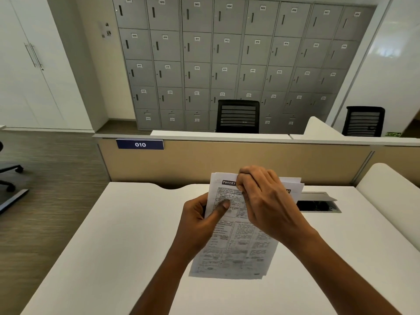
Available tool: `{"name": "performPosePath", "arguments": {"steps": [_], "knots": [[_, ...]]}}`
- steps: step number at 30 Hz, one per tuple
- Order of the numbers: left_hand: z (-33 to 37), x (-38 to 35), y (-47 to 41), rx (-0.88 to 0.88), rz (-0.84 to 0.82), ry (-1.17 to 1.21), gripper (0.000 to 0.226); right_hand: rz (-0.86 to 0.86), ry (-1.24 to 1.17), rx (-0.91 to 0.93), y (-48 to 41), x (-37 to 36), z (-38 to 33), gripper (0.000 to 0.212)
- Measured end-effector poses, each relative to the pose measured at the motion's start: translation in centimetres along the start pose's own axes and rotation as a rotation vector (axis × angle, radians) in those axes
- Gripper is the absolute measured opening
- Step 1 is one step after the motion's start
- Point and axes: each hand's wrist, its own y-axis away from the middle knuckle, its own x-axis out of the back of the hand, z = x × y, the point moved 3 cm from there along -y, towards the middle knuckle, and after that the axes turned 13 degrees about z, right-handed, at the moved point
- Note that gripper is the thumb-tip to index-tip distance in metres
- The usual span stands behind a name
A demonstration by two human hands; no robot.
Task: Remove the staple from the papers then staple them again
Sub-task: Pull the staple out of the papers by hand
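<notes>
Gripping the papers [236, 253]: left hand [200, 221] at side edge, right hand [266, 201] pinching top.

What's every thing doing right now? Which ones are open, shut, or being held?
papers: held tilted in both hands.
left hand: grips the papers' left edge, thumb on the front.
right hand: fingers curled, pinching the papers near the top.
staple: hidden, cannot tell.
cable hatch: lid raised, open.
lockers: doors shut.
white cupboard: doors shut.
</notes>
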Motion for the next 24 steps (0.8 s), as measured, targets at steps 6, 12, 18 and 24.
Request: {"name": "performPosePath", "arguments": {"steps": [6, 12, 18, 24], "knots": [[-0.2, 0.0, 0.0, 0.006, 0.042, 0.001, 0.02, 0.046, 0.002, 0.017, -0.2, -1.2, 0.2, 0.047], [-0.3, -0.2, 0.1, 0.031, 0.116, -0.023, 0.023, 0.084, -0.074, 0.028, 0.0, -2.9, 0.8, 0.046], [-1.0, 1.2, 0.5, 0.058, 0.165, -0.055, 0.022, 0.099, -0.132, 0.019, -0.1, -4.1, -0.1, 0.031], [-1.0, 4.9, 0.0, 0.075, 0.173, -0.055, 0.02, 0.075, -0.13, 0.027, -1.9, -5.4, -2.9, 0.032]]}}
